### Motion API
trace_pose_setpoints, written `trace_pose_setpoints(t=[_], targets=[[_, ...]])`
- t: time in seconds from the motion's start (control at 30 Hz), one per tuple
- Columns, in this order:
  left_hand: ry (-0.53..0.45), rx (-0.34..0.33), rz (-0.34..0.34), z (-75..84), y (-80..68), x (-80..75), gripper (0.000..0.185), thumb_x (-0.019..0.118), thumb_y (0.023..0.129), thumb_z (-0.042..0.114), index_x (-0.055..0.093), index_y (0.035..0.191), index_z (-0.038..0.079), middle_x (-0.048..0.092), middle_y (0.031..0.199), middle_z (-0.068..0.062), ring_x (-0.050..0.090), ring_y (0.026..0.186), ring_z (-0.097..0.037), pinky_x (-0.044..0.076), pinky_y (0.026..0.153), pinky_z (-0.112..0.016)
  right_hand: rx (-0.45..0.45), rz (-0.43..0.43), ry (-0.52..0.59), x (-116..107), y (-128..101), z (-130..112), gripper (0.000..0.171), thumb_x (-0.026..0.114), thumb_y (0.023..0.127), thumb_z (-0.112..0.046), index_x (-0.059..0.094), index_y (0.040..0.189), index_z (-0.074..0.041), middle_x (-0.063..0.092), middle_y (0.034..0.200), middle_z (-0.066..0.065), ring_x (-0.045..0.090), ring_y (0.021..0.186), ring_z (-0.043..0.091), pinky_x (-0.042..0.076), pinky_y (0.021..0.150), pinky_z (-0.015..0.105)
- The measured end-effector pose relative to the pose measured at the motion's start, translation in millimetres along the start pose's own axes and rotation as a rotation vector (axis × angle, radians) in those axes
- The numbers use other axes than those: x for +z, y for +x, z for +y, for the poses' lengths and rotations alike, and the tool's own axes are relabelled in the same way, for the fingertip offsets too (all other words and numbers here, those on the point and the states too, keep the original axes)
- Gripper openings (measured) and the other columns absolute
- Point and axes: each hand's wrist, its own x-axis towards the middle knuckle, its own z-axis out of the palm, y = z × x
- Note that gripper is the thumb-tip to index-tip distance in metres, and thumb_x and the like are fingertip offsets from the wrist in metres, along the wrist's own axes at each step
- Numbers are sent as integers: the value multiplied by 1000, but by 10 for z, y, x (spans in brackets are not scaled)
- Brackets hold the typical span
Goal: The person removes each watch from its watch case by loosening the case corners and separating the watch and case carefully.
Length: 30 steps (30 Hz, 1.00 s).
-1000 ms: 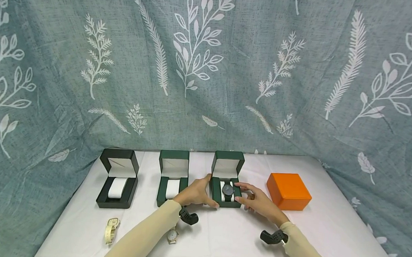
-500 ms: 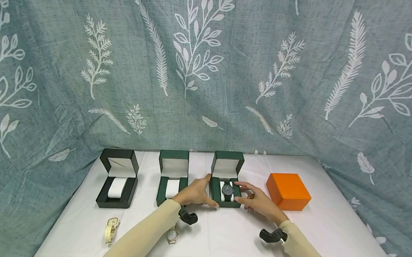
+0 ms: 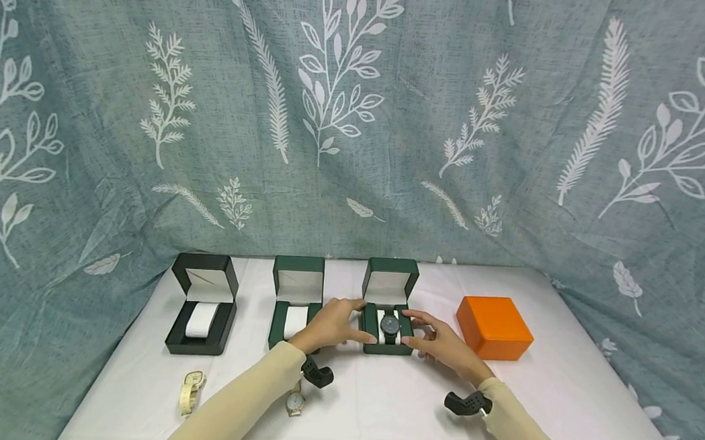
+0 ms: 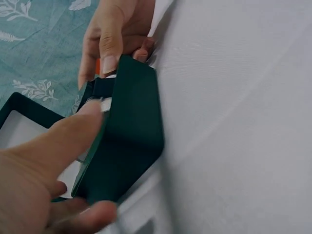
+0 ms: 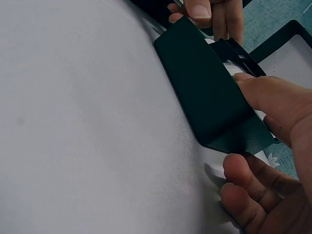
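A green watch box (image 3: 392,265) stands with its lid raised, and a black watch (image 3: 390,325) sits on its white cushion. My left hand (image 3: 329,326) is at the box's left side, thumb extended over the front rim and fingers near the back; in the left wrist view the thumb (image 4: 73,129) reaches the upper edge. On the other side my right hand (image 3: 444,350) holds the box. The right wrist view has its thumb (image 5: 265,92) on the rim and curled fingertips (image 5: 239,168) against the side wall.
Left of it stand another open green box (image 3: 298,264) and an open black box (image 3: 196,348), each with a bare white cushion. A closed orange box (image 3: 494,327) is at the right. Two watches lie in front: a gold-toned one (image 3: 189,393) and a smaller one (image 3: 295,402).
My left hand has shifted up and slightly left, its thumb now higher at the box's front left rim. The right hand, box and black watch have stayed in place.
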Motion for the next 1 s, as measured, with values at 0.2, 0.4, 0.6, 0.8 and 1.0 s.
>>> trace_pose_setpoints(t=[0.2, 0.4, 0.6, 0.8, 1.0], targets=[[9, 97, 155, -14, 13, 41, 62, 88, 82, 41, 71, 129, 5, 75, 115, -6, 69, 84, -16, 54, 77, -35, -1, -8, 12, 5, -12, -12, 67, 82, 90, -30, 53, 150, -25, 52, 142, 17, 58, 73, 24, 43, 56, 28], [-29, 127, 150, 1, 44, 70, 56, 89, 82, 39, 72, 125, 8, 75, 109, -4, 58, 67, -2, 48, 62, -25, -4, -4, 17, 5, -13, -10, 67, 82, 90, -30, 53, 150, -25, 52, 142, 18, 58, 72, 24, 42, 55, 27], [-13, 172, 121, 15, 86, 111, 57, 89, 82, 37, 71, 127, 6, 73, 113, -4, 59, 71, -4, 49, 67, -25, 5, 7, 16, 8, -3, 11, 68, 83, 90, -31, 53, 150, -26, 50, 145, 19, 57, 74, 25, 45, 59, 29], [18, 198, 106, 28, 102, 155, 57, 88, 83, 35, 71, 129, 6, 72, 120, -5, 66, 92, -13, 53, 85, -32, 6, 12, 21, 16, -1, 15, 68, 82, 91, -29, 52, 151, -25, 50, 146, 20, 57, 74, 25, 44, 59, 30], [118, 219, 82, 51, 115, 160, 60, 84, 87, 39, 68, 135, 6, 68, 130, -7, 64, 120, -22, 50, 101, -38, 3, 11, 19, 19, -9, 22, 67, 82, 91, -28, 52, 151, -25, 51, 145, 19, 58, 74, 26, 44, 58, 29]])
